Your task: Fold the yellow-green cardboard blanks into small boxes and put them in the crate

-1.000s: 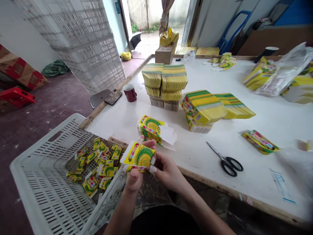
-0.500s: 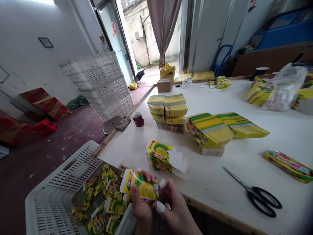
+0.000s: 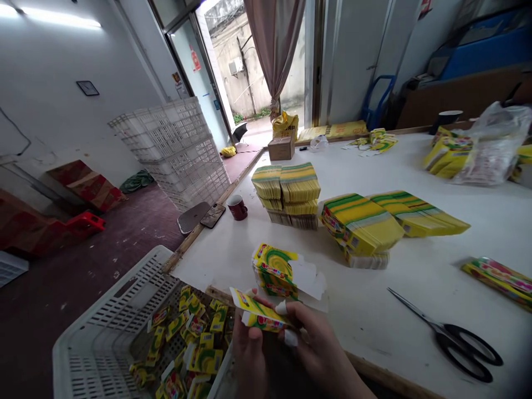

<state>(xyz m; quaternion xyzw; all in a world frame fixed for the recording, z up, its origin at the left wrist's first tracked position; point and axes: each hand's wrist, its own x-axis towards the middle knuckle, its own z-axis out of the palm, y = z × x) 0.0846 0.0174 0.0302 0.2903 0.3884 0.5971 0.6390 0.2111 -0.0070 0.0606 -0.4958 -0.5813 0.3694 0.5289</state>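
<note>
Both of my hands hold one small yellow and green carton (image 3: 260,313) just above the table's near edge. My left hand (image 3: 248,357) grips it from below and the left. My right hand (image 3: 316,349), with white tape on its fingertips, pinches its right end. Right behind the carton a short stack of flat cartons (image 3: 277,270) lies on the white table (image 3: 415,260). Below left stands a white plastic crate (image 3: 103,338) with several folded cartons (image 3: 195,343) in it.
Black scissors (image 3: 453,338) lie at the right. Taller stacks of flat cartons (image 3: 291,191) and two leaning piles (image 3: 374,221) sit mid-table. A red mug (image 3: 239,206) and two phones (image 3: 203,216) rest near the left edge. Stacked white crates (image 3: 174,149) stand on the floor.
The camera tilted up, so the hands sit lower in view. The carton has turned from face-on to nearly edge-on between my hands.
</note>
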